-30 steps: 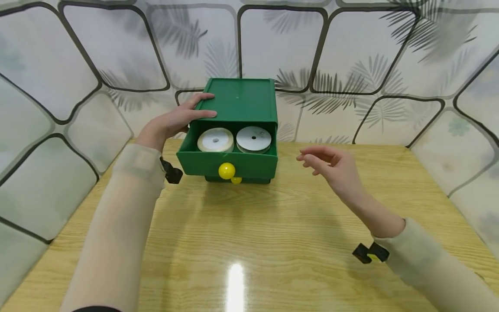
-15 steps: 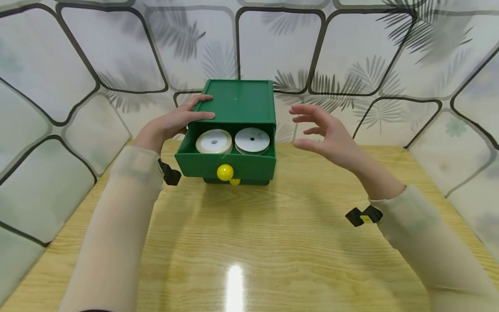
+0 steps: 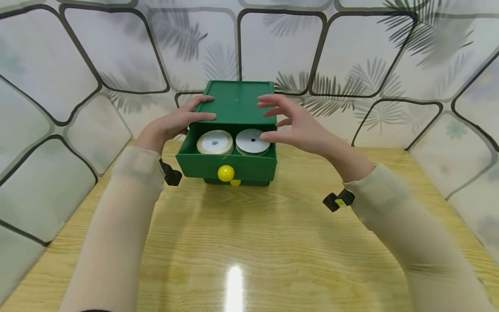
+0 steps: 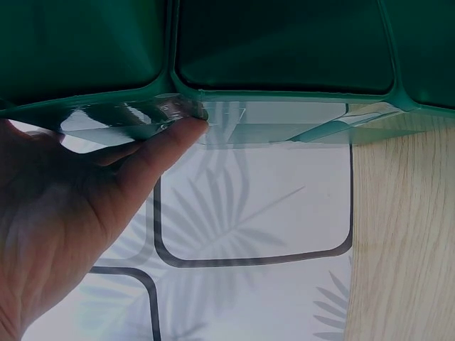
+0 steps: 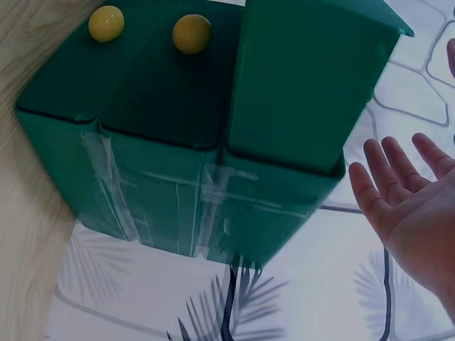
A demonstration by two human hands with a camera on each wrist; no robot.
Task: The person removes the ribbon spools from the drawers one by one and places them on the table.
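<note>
Pale wall panels (image 3: 280,47) with grey leaf prints wrapped round the back and sides of a light wooden table (image 3: 273,229). I had the right hand (image 3: 298,126) up over the right front of a green cabinet (image 3: 239,106), fingers and thumb spread wide with nothing in them. Its thumb tip overlapped the white spool (image 3: 248,142) in my head view, but I honestly couldn't tell if it was touching. Just left of that sat the cream-rimmed spool (image 3: 210,146), both lying flat inside the pulled-out top drawer (image 3: 253,168). My left hand (image 3: 171,121) rested on the left edge of the cabinet top, thumb and one finger stretched out with a gap between; couldn't make out the rest of its fingers. Further out I got a yellow knob (image 3: 226,173) on the drawer front, a lower knob (image 3: 235,183) just under it, and what looked like clear tape (image 5: 245,202) on the cabinet's side. Little black cameras (image 3: 345,197) sat at both wrists, next to light sleeves (image 3: 383,197).
</note>
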